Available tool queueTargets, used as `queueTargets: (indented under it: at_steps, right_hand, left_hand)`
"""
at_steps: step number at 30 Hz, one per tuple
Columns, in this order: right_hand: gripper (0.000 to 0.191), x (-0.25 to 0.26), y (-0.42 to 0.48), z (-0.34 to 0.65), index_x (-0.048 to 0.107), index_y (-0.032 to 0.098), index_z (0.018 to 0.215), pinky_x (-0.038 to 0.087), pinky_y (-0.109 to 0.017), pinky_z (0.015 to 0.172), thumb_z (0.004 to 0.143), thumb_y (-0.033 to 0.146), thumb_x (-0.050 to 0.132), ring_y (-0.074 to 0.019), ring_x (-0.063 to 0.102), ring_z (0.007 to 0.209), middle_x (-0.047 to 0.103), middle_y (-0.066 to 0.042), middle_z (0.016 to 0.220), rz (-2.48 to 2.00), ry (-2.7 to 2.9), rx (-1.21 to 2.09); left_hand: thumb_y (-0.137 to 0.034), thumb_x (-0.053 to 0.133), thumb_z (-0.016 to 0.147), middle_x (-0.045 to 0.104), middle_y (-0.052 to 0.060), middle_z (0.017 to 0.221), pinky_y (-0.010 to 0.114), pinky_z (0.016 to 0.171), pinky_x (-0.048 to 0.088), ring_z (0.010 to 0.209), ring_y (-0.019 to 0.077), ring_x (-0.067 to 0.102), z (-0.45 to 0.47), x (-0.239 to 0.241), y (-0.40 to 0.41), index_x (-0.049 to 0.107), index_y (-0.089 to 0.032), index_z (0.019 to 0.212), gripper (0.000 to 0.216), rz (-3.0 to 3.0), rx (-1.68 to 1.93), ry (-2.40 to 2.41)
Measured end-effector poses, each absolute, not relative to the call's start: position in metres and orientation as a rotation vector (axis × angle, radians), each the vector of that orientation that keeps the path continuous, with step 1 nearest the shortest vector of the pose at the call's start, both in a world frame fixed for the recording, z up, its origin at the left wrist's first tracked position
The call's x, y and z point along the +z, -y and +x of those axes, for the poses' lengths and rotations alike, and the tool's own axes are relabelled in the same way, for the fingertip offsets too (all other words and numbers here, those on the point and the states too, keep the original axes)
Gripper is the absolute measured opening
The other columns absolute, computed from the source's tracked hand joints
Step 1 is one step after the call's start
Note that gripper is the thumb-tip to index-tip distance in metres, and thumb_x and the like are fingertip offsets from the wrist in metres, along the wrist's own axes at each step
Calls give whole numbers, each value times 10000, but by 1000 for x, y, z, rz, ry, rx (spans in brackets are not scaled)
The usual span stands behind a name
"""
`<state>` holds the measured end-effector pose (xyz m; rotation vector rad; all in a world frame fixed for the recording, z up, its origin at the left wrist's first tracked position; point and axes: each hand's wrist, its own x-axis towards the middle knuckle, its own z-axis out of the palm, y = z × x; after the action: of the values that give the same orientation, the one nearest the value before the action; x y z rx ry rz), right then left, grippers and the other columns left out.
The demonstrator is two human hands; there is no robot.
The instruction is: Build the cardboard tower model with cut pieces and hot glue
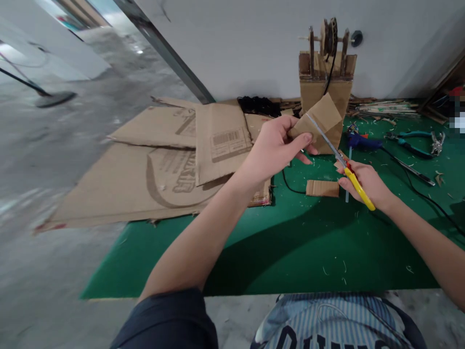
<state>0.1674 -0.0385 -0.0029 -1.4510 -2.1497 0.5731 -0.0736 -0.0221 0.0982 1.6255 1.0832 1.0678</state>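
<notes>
My left hand pinches a small piece of cardboard by its left edge, holding it above the green tabletop. In my right hand is a pair of scissors with yellow handles. The blades reach up and left across the cardboard piece; whether they are cutting into it I cannot tell. Just behind stands an upright cardboard tower with a pulley wheel on an axle at its top. A small cardboard block with a black cord lies below my hands.
Flattened cardboard sheets lie at the left, overhanging the table. To the right are a blue glue gun, pliers, a utility knife and a cable. Thin sticks and black cord lie along the wall.
</notes>
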Motion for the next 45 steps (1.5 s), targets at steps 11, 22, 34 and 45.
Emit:
queueTargets:
  at_steps: [11,22,34,45]
  right_hand:
    - [372,0,39,168,568,205,826,446,-345,674,896,569,532,-235,635,784,652,-102,849,-1471,2227,424]
    - [595,11,43,162,328,258,571,246,-313,531,896,754,372,-135,384,486,435,-33,549,-1547,2197,369]
    - [648,6,34,165,472,218,574,285,-309,554,894,779,424,-159,472,509,517,-61,549,-1688,2296,247]
    - [571,2,36,173,488,221,595,220,-306,496,832,740,486,-109,321,458,427,-14,501,-1515,1984,475]
  left_hand:
    - [-115,622,887,686,23,805,173,498,593,671,120,727,-72,100,24,596,-149,870,46,1662,1078,-1099]
    - [-167,667,894,733,74,869,151,512,599,722,141,760,-71,97,24,627,-124,908,61,1618,1084,-1073]
    - [-242,670,867,727,51,872,187,548,611,743,152,755,-82,101,17,642,-151,894,99,1566,982,-1193]
    - [-308,616,866,729,48,895,285,599,539,730,194,714,-116,90,-8,602,-219,1261,405,1990,411,-1331]
